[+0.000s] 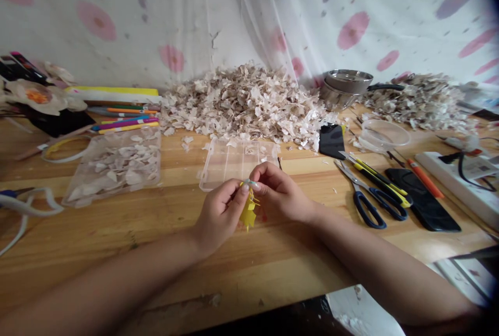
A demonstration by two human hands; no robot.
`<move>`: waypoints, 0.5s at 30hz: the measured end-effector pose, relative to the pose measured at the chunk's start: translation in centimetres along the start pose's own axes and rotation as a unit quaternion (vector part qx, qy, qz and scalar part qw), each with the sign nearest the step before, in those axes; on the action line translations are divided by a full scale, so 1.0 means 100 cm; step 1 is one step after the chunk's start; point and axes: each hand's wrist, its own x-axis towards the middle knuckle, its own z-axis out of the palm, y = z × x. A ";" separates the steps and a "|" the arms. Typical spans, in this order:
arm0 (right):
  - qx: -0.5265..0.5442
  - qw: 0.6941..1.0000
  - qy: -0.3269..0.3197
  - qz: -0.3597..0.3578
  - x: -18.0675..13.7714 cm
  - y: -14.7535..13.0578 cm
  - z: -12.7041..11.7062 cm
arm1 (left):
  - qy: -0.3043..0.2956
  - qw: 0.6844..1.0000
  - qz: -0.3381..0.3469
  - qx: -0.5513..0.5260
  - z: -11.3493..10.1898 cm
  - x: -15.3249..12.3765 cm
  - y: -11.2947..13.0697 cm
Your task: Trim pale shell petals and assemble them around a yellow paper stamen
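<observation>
Over the front middle of the wooden table (167,237), my two hands meet at the fingertips. My left hand (224,206) pinches the top of a small yellow cut-out piece (248,214) with thin strips, which hangs below the fingers. My right hand (278,190) is closed at the same spot, thumb and forefinger on a tiny light-blue bit at the top of the yellow piece. What exactly the piece is I cannot make out. Just behind the hands lies a clear compartment box (226,162).
A large heap of pale flakes (249,102) lies at the back, near metal bowls (346,84). To the left are a tray of flakes (117,164) and pens (128,124). Scissors (368,195), a yellow cutter (382,182), a black phone (424,201) and a power strip (460,180) lie right.
</observation>
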 end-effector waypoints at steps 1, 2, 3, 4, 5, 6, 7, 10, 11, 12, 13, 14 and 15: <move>-0.007 1.000 0.000 0.003 0.000 0.000 0.000 | 0.005 1.000 -0.002 0.001 0.000 0.000 0.000; -0.011 1.000 0.000 0.005 -0.001 0.000 0.000 | 0.009 1.000 -0.003 0.003 0.000 0.001 0.000; -0.015 1.000 -0.001 0.008 -0.001 0.000 0.000 | 0.012 1.000 -0.002 0.003 0.001 0.001 0.000; -0.017 1.000 0.000 0.010 -0.001 0.000 0.000 | 0.013 1.000 -0.001 0.002 0.001 0.001 0.000; -0.019 1.000 -0.001 0.013 -0.001 0.001 0.000 | 0.012 1.000 0.001 0.002 0.001 0.002 0.001; -0.019 1.000 -0.003 0.015 -0.002 0.002 -0.001 | 0.010 1.000 0.002 0.002 0.002 0.002 0.001; -0.018 1.000 -0.006 0.018 -0.002 0.003 -0.001 | 0.008 1.000 0.002 0.001 0.002 0.002 0.002; 0.000 1.000 -0.010 0.020 -0.002 0.004 0.000 | 0.005 1.000 -0.001 0.001 0.002 0.002 0.002; 0.009 1.000 -0.012 0.020 -0.002 0.004 0.000 | 0.006 1.000 -0.001 0.001 0.002 0.002 0.002; 0.017 1.000 -0.016 0.020 -0.003 0.004 0.000 | 0.005 1.000 -0.003 0.000 0.002 0.002 0.002; 0.023 0.999 -0.019 0.020 -0.003 0.004 0.000 | 0.005 1.000 -0.005 -0.001 0.001 0.002 0.001; 0.024 0.999 -0.020 0.019 -0.003 0.003 0.001 | 0.005 1.000 -0.008 -0.002 0.001 0.002 0.001; 0.022 0.999 -0.019 0.017 -0.003 0.003 0.001 | 0.004 1.000 -0.011 -0.005 0.001 0.003 0.001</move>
